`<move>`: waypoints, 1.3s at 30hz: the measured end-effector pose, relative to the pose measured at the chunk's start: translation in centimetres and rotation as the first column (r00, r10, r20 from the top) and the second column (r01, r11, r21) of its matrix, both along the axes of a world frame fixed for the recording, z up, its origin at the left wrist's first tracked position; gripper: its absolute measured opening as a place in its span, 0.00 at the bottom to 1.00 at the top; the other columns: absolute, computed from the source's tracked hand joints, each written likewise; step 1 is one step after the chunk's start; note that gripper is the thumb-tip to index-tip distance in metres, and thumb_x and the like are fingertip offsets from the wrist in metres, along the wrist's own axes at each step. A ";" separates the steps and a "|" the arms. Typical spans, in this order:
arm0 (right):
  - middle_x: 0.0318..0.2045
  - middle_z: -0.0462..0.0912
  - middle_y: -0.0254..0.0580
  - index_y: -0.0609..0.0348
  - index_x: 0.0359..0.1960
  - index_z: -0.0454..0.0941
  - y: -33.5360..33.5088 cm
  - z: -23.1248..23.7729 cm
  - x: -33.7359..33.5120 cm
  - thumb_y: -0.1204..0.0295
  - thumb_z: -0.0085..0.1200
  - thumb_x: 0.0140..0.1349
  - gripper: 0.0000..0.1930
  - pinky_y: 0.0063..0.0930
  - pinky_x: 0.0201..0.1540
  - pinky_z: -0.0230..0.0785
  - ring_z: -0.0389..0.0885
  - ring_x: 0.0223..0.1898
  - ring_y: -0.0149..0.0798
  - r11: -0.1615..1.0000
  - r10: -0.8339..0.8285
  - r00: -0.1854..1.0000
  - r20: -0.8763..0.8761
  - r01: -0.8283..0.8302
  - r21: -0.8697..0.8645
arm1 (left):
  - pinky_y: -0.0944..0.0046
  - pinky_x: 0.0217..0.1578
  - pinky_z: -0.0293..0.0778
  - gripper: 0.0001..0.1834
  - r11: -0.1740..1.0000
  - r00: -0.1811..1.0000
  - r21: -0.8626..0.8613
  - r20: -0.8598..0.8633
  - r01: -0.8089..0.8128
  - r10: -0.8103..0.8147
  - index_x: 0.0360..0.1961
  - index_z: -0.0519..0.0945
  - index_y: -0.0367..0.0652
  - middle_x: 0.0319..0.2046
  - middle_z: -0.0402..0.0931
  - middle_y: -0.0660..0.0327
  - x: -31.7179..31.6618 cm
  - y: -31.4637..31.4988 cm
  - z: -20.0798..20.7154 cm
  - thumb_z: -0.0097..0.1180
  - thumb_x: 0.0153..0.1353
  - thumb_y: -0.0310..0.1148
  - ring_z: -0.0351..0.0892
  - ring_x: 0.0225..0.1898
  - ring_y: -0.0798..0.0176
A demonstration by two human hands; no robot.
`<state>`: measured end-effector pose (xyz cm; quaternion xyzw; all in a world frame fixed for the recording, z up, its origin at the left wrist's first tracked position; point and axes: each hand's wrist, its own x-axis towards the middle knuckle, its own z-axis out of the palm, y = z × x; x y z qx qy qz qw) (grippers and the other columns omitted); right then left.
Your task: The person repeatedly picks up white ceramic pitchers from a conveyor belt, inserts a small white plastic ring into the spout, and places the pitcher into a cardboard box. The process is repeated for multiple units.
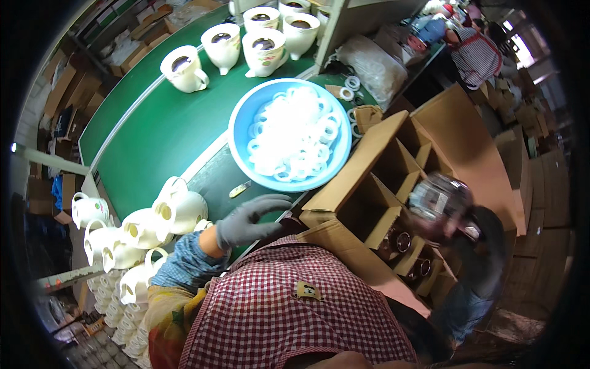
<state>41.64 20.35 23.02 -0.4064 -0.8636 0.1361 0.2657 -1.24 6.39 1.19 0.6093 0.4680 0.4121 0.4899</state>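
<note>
My right hand point(485, 240), in a dark glove and smeared by motion, grips a shiny dark glass flask liner point(437, 198) above an open cardboard box point(350, 237). Dividers split the box into compartments, and more dark liners point(393, 242) sit in the nearer ones. My left hand point(253, 220), in a grey glove, is held with its fingers stretched out at the bench's near edge, holding nothing. Close to it lies a small pale object point(239, 189), perhaps a cutter. A light blue basin point(236, 132) full of white rings stands on the bench beyond.
On the green bench point(153, 132), several white jugs point(264, 52) with dark round openings stand at the far side. More white jugs point(184, 209) are stacked at the left, over piled white parts point(114, 307). A clear plastic bag point(375, 64) lies behind the basin. Another person point(476, 58) is far right.
</note>
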 end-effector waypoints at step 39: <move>0.46 0.85 0.41 0.64 0.53 0.80 4.6 -18.3 -34.8 0.81 0.58 0.67 0.14 0.24 0.47 0.78 0.84 0.44 0.30 0.417 0.353 0.763 -0.542 -0.647 -0.639 | 0.46 0.72 0.64 0.42 0.909 0.062 -0.286 0.946 -0.304 0.318 0.75 0.63 0.44 0.72 0.67 0.52 -2.9 -6.2 -5.4 0.58 0.67 0.54 0.69 0.71 0.51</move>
